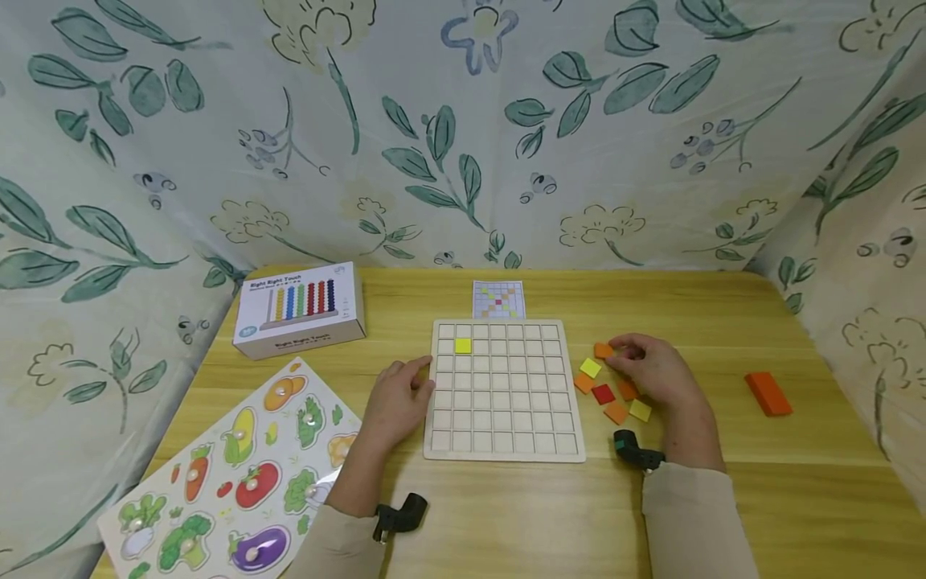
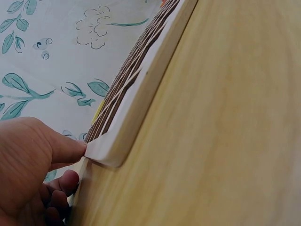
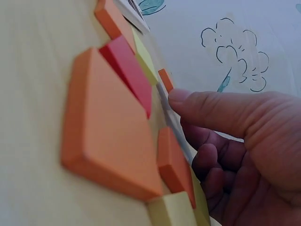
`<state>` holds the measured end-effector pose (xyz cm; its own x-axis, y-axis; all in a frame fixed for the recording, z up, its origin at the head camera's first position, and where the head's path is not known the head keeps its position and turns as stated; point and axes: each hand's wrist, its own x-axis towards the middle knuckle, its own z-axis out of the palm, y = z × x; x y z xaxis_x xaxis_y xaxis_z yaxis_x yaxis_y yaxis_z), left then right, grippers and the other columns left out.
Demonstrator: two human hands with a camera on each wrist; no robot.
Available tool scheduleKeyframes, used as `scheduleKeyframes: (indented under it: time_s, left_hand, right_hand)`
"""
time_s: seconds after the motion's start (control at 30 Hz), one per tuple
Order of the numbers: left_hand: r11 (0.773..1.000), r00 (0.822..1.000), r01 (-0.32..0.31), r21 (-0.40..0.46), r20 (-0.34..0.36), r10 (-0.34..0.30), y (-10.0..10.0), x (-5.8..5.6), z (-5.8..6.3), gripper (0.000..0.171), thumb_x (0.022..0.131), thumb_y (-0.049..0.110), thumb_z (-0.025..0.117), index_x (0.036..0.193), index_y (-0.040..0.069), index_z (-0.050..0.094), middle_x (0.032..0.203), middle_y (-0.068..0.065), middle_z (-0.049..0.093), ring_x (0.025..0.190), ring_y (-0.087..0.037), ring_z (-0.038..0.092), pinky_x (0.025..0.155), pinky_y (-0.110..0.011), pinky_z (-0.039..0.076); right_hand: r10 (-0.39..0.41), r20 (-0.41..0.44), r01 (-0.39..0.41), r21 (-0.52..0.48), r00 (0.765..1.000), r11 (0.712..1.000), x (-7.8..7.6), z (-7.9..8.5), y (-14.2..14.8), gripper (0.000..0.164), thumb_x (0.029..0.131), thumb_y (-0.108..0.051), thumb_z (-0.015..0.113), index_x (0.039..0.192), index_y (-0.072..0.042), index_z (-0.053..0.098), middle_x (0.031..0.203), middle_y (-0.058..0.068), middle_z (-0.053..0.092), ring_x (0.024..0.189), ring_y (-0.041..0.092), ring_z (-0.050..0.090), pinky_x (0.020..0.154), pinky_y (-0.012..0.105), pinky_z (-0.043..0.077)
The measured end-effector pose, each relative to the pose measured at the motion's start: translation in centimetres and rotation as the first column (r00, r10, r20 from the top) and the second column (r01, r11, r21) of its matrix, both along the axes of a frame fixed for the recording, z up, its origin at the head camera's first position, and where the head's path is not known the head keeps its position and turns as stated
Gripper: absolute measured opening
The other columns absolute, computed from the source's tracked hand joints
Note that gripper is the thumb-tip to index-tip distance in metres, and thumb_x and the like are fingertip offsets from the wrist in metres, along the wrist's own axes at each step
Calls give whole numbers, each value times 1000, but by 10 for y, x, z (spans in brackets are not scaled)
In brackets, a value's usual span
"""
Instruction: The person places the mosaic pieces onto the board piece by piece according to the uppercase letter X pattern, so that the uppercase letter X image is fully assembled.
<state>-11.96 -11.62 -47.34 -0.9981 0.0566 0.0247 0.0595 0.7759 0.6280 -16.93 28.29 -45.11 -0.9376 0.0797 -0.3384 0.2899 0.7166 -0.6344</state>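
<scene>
A wooden grid board [image 1: 504, 461] lies flat, with one yellow square tile [image 1: 463, 346] in a cell at its upper left. My left hand [image 1: 396, 402] touches the board's left edge with thumb and index finger. In the left wrist view the thumb [image 2: 70, 149] meets the board's corner. To the right of the board, my right hand [image 1: 651, 370] pinches an orange tile [image 1: 603, 351] at its fingertips. Below that hand lie loose tiles, among them a red tile [image 1: 603, 393], a yellow tile [image 1: 589, 368] and an orange tile [image 3: 108, 127].
A small pattern card [image 1: 497, 299] lies behind the board. At left are a white toy box [image 1: 300, 310] and a vegetable peg puzzle [image 1: 224, 482]. An orange block [image 1: 769, 394] lies far right. Patterned cloth [image 1: 463, 161] hangs behind the table.
</scene>
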Motion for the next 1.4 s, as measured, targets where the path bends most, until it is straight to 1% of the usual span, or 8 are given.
scheduleKeyframes:
  time_s: [0.17,0.43,0.63,0.7,0.9,1.03,1.2,1.4]
  left_hand:
    - [1000,1000,2,-2,1,-2,0,0,0,42,99,23,64,140,15,63,92,-3,61,89,-20,52,82,-37,44]
    - [1000,1000,-7,0,10,7,0,0,2,42,100,23,64,141,15,62,92,-3,61,89,-21,53,81,-37,44]
    - [1000,1000,-8,-1,6,8,-1,-1,3,42,99,23,64,141,15,62,92,-4,61,89,-21,53,81,-37,44]
    - [1000,1000,-8,-1,6,8,-1,-1,3,42,99,23,64,141,15,62,92,-4,61,89,-21,53,81,-37,44]
    - [1000,1000,-7,0,13,7,0,-1,3,42,99,23,64,141,15,62,91,-3,60,88,-21,52,81,-37,43]
    - [1000,1000,-3,6,15,3,0,0,3,42,99,22,64,141,15,62,91,-3,60,89,-21,52,80,-37,44]
    - [1000,1000,-1,2,20,1,0,1,3,42,100,23,63,141,15,62,91,-3,60,89,-21,52,80,-36,44]
    - [1000,1000,-5,-4,18,6,0,0,2,42,100,24,63,142,15,61,91,-3,60,88,-21,51,80,-36,43]
  right_hand:
    - [-23,-3,23,-3,1000,1000,0,2,-5,47,101,-37,64,140,-12,57,118,13,54,100,28,50,75,31,44]
    - [-15,-44,13,-32,999,999,0,7,-12,46,101,-36,64,140,-14,57,118,13,54,101,29,50,75,31,45]
    - [13,-96,-17,-39,995,999,-2,9,-18,49,100,-37,65,141,-11,57,118,14,56,103,29,50,80,31,46]
    - [23,-107,-28,-38,994,999,-3,9,-22,47,100,-36,65,141,-12,57,117,13,57,102,29,51,80,31,47]
    - [87,-146,-89,-8,985,996,-5,7,-32,43,101,-30,65,139,-11,59,113,13,60,95,27,55,75,30,49]
    - [118,-163,-118,5,980,993,-5,6,-41,39,101,-27,65,137,-13,60,113,12,62,92,27,57,74,30,50]
    - [108,-169,-112,-14,980,994,-5,7,-54,39,101,-28,66,137,-14,60,113,11,63,94,27,57,74,30,49]
    - [90,-209,-99,-30,974,995,-6,7,-68,37,99,-24,68,135,-15,62,111,11,63,95,27,56,77,32,49]
